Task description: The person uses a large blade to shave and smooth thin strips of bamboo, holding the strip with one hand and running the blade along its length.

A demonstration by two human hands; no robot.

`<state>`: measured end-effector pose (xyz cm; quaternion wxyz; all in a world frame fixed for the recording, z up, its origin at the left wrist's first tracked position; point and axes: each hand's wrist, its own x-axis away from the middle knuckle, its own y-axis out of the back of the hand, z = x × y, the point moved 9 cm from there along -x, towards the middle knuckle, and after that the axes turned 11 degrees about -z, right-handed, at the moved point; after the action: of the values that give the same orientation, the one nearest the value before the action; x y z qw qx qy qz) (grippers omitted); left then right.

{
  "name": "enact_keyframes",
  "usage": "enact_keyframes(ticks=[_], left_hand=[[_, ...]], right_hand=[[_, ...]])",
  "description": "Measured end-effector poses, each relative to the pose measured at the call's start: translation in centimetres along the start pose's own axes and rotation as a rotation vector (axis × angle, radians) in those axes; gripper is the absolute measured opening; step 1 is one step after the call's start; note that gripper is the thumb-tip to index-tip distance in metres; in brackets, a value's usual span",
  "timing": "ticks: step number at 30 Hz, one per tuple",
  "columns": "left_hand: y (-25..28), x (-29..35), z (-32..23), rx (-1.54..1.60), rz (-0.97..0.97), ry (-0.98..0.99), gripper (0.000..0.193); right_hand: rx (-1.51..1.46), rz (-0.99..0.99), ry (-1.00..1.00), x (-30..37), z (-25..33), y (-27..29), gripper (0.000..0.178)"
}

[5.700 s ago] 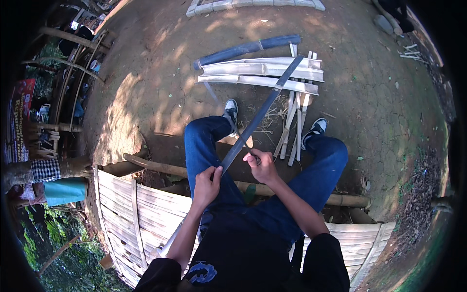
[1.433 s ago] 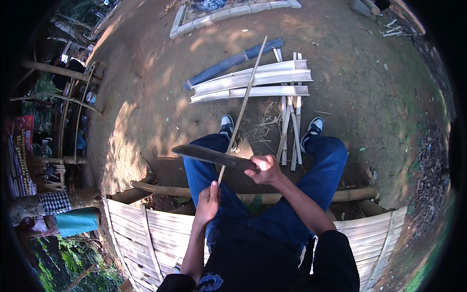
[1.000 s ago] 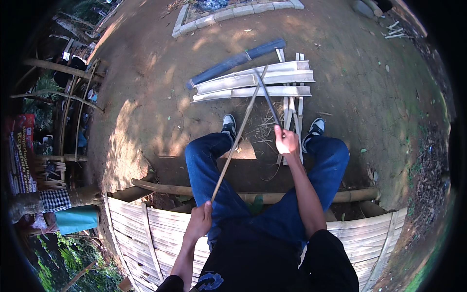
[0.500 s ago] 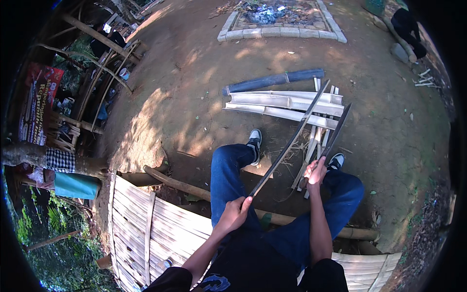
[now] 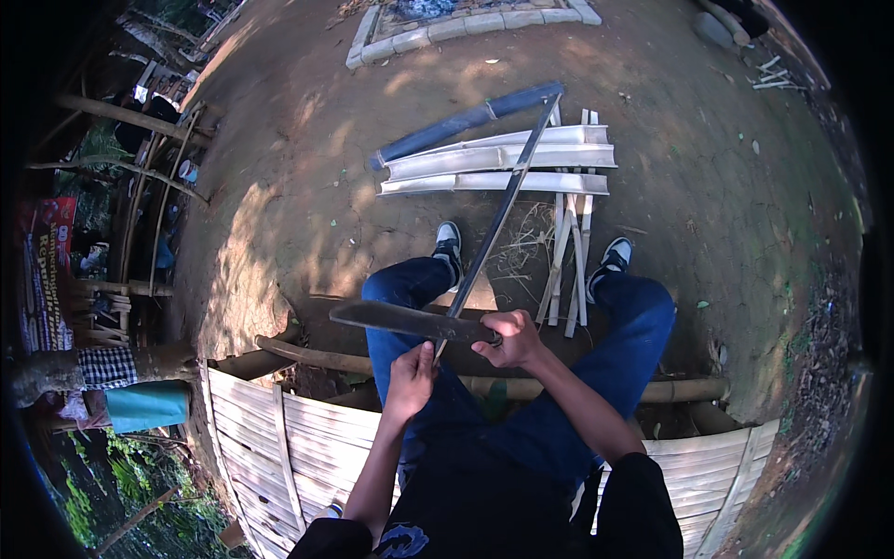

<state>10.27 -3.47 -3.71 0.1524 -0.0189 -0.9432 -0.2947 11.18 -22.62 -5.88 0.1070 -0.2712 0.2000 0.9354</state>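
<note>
My left hand (image 5: 411, 382) is closed near the lower end of a long, narrow bamboo strip (image 5: 498, 214), which slants up and away to the right between my knees. In my right hand (image 5: 510, 340) is the handle of a machete (image 5: 410, 321), its broad dark blade pointing left. The blade crosses the strip just above my left thumb; I cannot tell whether its edge touches. Beyond my feet lie pale split bamboo pieces (image 5: 517, 156), with a dark bamboo length (image 5: 466, 123) behind them. Thin bamboo strips (image 5: 570, 252) lie under and in front of them.
I sit on a bamboo slat bench (image 5: 326, 447) with a bamboo pole (image 5: 643, 389) along its front. Shavings (image 5: 526, 244) litter the dirt ground. A stone-edged fire pit (image 5: 447, 33) is at the far side. At left are a banner (image 5: 48, 270), a teal cloth (image 5: 147, 407) and pole railings (image 5: 130, 116).
My right hand has moved left and nearer, swinging the machete from pointing up and away to lying across the strip. My left hand has shifted left with the strip. The view has turned slightly.
</note>
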Motion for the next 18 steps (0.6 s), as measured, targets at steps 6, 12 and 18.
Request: enact_keyframes(ticks=[6, 12, 18], left_hand=[[1.8, 1.4, -4.0, -0.388, -0.342, -0.659, 0.025], [5.3, 1.4, -4.5, -0.329, -0.326, -0.374, 0.027], [6.0, 5.2, -0.6, -0.28, -0.188, -0.296, 0.026]], right_hand=[[0.256, -0.027, 0.21, -0.6, 0.5, 1.0, 0.052], [0.531, -0.123, -0.095, -0.2, -5.5, 3.5, 0.051], [0.426, -0.547, -0.951, 3.3, -20.0, 12.1, 0.068]])
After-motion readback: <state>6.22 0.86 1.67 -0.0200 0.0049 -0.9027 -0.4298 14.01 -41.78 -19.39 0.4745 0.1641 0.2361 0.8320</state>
